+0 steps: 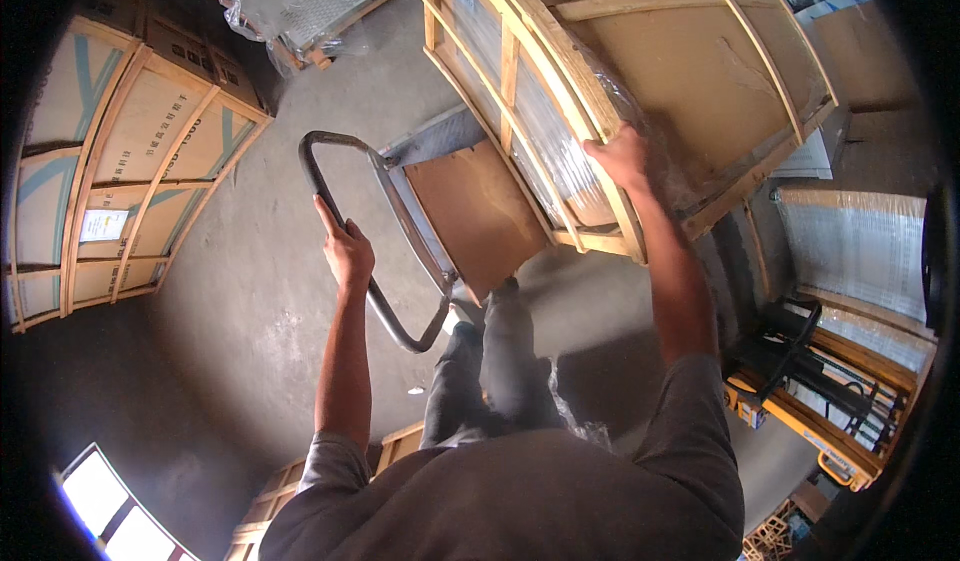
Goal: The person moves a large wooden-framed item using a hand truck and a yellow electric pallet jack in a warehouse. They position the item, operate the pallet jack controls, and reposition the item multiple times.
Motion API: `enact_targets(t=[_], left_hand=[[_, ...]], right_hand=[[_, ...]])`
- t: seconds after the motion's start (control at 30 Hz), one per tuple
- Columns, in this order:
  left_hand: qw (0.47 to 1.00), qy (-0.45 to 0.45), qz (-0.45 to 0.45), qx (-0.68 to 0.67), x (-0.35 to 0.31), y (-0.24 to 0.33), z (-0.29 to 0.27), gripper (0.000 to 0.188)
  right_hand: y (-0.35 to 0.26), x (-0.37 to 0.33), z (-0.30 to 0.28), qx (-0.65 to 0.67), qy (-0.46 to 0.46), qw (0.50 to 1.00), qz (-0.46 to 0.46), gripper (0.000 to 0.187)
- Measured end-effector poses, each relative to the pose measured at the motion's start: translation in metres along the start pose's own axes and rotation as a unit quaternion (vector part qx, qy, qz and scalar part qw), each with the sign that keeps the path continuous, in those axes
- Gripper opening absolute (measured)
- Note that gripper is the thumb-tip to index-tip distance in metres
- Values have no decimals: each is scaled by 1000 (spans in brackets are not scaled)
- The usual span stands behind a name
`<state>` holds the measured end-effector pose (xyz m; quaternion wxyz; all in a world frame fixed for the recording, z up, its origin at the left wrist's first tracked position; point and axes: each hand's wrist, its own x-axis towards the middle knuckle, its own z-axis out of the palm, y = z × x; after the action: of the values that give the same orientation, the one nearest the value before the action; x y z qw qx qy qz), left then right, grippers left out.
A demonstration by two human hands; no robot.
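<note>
A platform cart's bent metal push handle (pixel 312 166) rises in front of me, and my left hand (pixel 348 253) is closed around its near-left side. Over the cart's deck lies a flat brown sheet (pixel 478 211), its near corner by my feet. To its right stands a large wooden-framed crate (pixel 620 7) with brown panels and clear plastic wrap (pixel 560 151). My right hand (pixel 624 156) grips the upper edge of the crate's slatted frame. Whether the crate rests on the cart's deck or on the floor beside it, I cannot tell.
Another slatted crate (pixel 150 151) stands at the left. A plastic-wrapped panelled unit (pixel 315 1) is at the far side. On the right are a yellow-and-black lifting machine (pixel 810 426) and wrapped goods (pixel 855 251). Wooden slats (pixel 262 509) lie behind my left side, near a window (pixel 120 511).
</note>
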<state>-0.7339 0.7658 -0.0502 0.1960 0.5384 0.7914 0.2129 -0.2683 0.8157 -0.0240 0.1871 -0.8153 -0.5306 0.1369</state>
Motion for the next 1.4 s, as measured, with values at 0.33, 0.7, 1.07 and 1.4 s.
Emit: enact_targets(t=[0.33,0.7,1.07,1.4], left_hand=[[999,10,-44,17,7,5,-8,74],[980,170,38,100,-3,-22,-7,66],[983,34,-147,-102,-84,-21,-5,44],[974,20,-74,-211,-84,-24,17,49]], right_hand=[[-14,13,-28,73,-138,988,9,75],[10,27,-45,242,-332,899,150,62],[-61,63,-17,158,-121,978,-56,75],[-57,50,-7,-80,-71,987,-124,66]])
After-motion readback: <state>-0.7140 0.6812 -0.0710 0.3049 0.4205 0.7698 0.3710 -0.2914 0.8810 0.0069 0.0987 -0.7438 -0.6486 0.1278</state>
